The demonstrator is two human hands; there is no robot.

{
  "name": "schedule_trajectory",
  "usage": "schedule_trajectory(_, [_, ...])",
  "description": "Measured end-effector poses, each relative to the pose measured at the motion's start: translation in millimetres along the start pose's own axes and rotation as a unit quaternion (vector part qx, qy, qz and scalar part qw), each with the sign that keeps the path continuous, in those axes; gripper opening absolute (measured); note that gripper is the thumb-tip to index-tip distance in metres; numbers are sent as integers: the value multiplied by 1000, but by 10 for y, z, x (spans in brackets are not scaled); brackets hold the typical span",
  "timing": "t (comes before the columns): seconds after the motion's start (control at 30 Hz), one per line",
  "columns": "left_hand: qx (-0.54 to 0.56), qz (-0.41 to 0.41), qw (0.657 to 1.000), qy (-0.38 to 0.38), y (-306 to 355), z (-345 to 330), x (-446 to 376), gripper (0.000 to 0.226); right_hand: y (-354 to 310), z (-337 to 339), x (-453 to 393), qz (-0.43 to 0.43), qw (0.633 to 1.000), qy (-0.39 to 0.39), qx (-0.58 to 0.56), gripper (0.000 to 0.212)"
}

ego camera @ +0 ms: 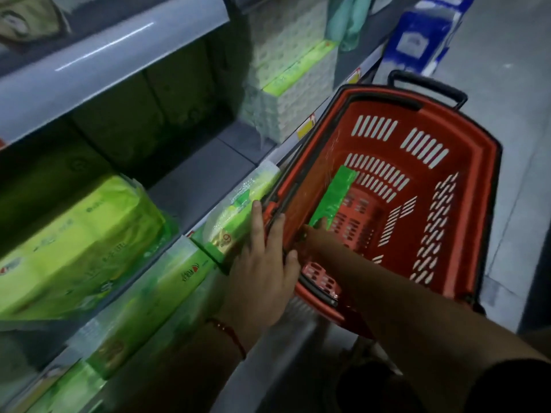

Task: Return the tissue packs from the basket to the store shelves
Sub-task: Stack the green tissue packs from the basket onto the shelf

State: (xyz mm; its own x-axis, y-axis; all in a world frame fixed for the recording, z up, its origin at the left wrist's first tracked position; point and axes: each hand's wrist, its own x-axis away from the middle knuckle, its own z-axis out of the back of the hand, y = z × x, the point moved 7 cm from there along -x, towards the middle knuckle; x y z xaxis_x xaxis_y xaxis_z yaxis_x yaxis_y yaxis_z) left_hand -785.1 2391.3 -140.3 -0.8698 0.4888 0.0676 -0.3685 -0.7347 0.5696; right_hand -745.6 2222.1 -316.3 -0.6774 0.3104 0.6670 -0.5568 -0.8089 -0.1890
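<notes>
A red plastic basket (477, 138) stands on the floor against the store shelves. Inside it, a flat green tissue pack (335, 198) leans upright against the left wall. My right hand (317, 234) reaches down into the basket and its fingers grip the near end of that pack; the hand is dark and partly hidden. My left hand (262, 263) lies flat with straight fingers across the basket's left rim and a green-and-white tissue pack (235, 213) at the shelf's front edge.
Large green tissue packs (83, 239) fill the left of the middle shelf, beside a bare grey stretch (202, 180). White-green bundles (289, 84) stand further along. More green packs (143, 308) sit on the lower shelf. A blue pack (417, 40) stands beyond the basket.
</notes>
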Motion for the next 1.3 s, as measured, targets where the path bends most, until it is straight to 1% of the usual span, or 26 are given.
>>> schedule_trajectory(0.1, [18,-6,1000,-5,11,-18,-5,63,50,-1,-60,-10,996,43,-73,58])
schedule_trajectory(0.2, [21,-9,1000,-1,14,-34,-27,61,182,78,-72,-28,986,93,-132,71])
schedule_trajectory(0.27, [29,-7,1000,-4,25,-48,-27,61,256,118,-75,-31,986,94,-138,74])
schedule_trajectory(0.33, [33,-10,999,-4,36,-59,-33,61,364,155,-95,-56,978,91,-179,76])
schedule_trajectory(0.4, [27,-14,1000,-2,28,-67,-42,61,466,220,-55,-91,955,106,-261,78])
schedule_trajectory(0.5, [7,-16,1000,-1,24,-81,-38,61,585,356,-12,-91,895,157,-407,64])
schedule_trajectory(0.53, [0,-11,1000,-4,27,-79,-36,61,621,392,2,-96,877,161,-443,60])
schedule_trajectory(0.63, [-10,9,1000,-17,15,-82,-34,61,685,490,121,-118,831,128,-529,44])
schedule_trajectory(0.7, [-16,11,1000,-24,13,-68,-45,62,696,576,293,-129,807,78,-572,25])
schedule_trajectory(0.77, [-20,7,999,-35,7,-57,-55,63,719,673,495,-136,791,29,-595,7])
schedule_trajectory(0.8, [-17,6,999,-41,12,-37,-57,64,739,717,608,-144,787,10,-600,5])
schedule_trajectory(0.83, [-14,5,999,-47,9,-20,-61,65,765,752,716,-150,781,-3,-607,5])
schedule_trajectory(0.93, [7,5,997,-70,-3,45,-74,65,809,864,1076,-163,762,-27,-626,16])
schedule_trajectory(1.0, [33,17,995,-90,-4,80,-54,65,801,970,1357,-160,751,-30,-640,18])
schedule_trajectory(1.1, [68,33,992,-97,29,178,43,67,751,1172,1785,-124,735,-14,-667,30])
schedule_trajectory(1.2, [98,10,992,-81,129,350,161,68,670,1349,2188,-81,721,-1,-688,40])
schedule_trajectory(1.3, [186,-20,980,-69,262,571,321,65,516,1468,2642,-25,720,5,-694,37])
